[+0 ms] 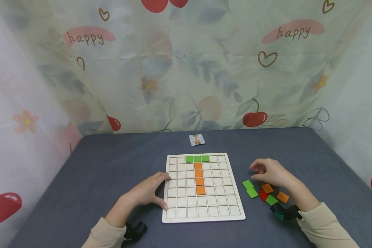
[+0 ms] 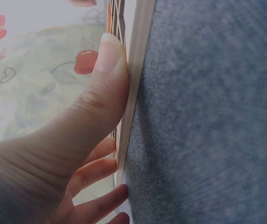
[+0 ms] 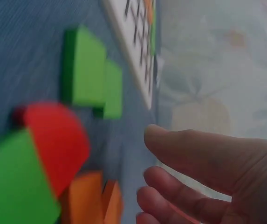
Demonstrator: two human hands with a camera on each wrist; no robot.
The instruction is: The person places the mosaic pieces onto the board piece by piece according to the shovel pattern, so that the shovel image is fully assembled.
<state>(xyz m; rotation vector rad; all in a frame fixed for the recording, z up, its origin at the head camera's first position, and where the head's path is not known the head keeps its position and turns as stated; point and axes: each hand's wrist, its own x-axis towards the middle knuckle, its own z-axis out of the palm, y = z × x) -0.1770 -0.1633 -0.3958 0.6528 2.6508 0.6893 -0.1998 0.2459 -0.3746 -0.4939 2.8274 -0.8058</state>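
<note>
Along the grid board's [image 1: 210, 181] left edge, left hand [image 1: 147, 190] rests, fingers spread, presumably steadying it; right hand [image 1: 273, 172], thumb parted from bent fingers, hovers near coloured tiles [image 1: 267, 188].

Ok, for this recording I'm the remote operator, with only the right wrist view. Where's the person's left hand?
Observer: The left hand is at the left edge of the white board, touching it.

Operator: I catch only a sliver of orange and green on that board. What's the full pattern?

Observer: Four orange tiles form a column that runs toward the person from the middle one of three green tiles in the farthest row.

Operator: And is there anything past the board's far edge?

Observer: Yes, a small card lies on the table there, printed with a grid and a brownish shape.
</note>
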